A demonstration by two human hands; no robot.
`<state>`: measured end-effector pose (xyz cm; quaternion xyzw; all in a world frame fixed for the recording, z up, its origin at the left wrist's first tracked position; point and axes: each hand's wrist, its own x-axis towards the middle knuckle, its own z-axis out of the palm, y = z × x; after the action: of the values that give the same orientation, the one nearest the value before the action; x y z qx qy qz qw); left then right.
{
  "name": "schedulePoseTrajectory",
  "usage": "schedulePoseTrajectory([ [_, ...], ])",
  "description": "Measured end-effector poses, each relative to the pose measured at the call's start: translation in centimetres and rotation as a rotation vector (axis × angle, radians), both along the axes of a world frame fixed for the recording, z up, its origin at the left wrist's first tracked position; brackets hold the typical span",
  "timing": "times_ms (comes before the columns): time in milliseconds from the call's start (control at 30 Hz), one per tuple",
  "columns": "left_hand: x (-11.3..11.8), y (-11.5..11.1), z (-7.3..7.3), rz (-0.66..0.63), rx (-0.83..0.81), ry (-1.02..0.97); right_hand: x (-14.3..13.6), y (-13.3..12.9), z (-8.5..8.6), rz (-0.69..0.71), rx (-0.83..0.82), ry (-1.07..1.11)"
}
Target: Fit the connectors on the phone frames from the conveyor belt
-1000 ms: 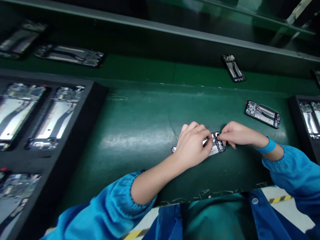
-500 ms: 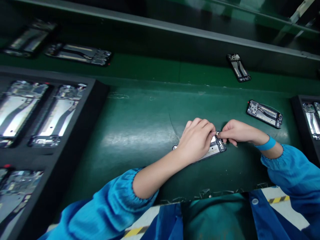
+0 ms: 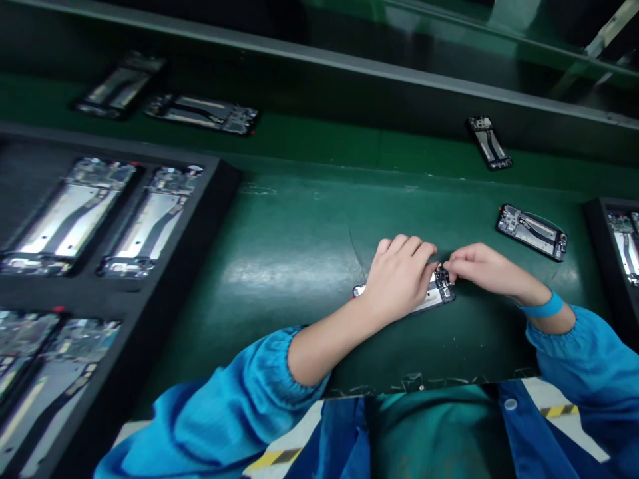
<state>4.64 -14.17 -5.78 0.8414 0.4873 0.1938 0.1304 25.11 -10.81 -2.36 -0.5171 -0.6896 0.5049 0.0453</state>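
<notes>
An opened phone body (image 3: 433, 299) lies on the green work surface in front of me, turned slightly, its circuit board end to the right. My left hand (image 3: 402, 276) rests over its middle with the fingers curled, hiding much of it, and its fingertips press at the upper right part. From the right, my right hand (image 3: 472, 266) reaches to the same board end with thumb and index finger pinched together at the corner. Anything between those fingertips is too small to make out. A thin dark line runs up from beside the left hand.
A black tray (image 3: 172, 279) of opened phones fills the left side; another tray (image 3: 599, 266) sits at the right edge. One phone body (image 3: 532, 231) lies right of my hands. Others lie along the back ledge, including one (image 3: 489, 143) at right and two at left.
The camera view has shifted, moving the surroundings rightward. My right hand's fingers have drawn slightly back toward the phone's edge; my left hand still covers the phone's middle.
</notes>
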Motion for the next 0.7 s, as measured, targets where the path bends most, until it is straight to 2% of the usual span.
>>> schedulePoseTrajectory([
  [67, -1.1, -0.6, 0.2, -0.088, 0.069, 0.004, 0.6, -0.9, 0.3, -0.047, 0.133, 0.171],
  [167, -2.7, -1.5, 0.2, -0.254, 0.131, 0.059, 0.8, -2.8, 0.4, -0.041, 0.393, 0.236],
  [367, -3.9, -1.5, -0.3, -0.343, 0.085, 0.072, 0.4, -5.4, -0.6, 0.237, 0.736, 0.233],
  [533, -4.0, -1.4, -0.5, -0.373, 0.072, 0.11, 1.3, -4.8, -1.0, 0.311, 0.823, -0.018],
  [600, -4.1, -1.4, -0.5, -0.366, 0.063, 0.12, 1.3, -4.1, -1.4, 0.236, 0.772, 0.03],
  [700, -4.1, -1.4, -0.5, -0.358, 0.043, 0.129, 0.8, -3.0, -2.3, -0.002, 0.682, 0.256],
])
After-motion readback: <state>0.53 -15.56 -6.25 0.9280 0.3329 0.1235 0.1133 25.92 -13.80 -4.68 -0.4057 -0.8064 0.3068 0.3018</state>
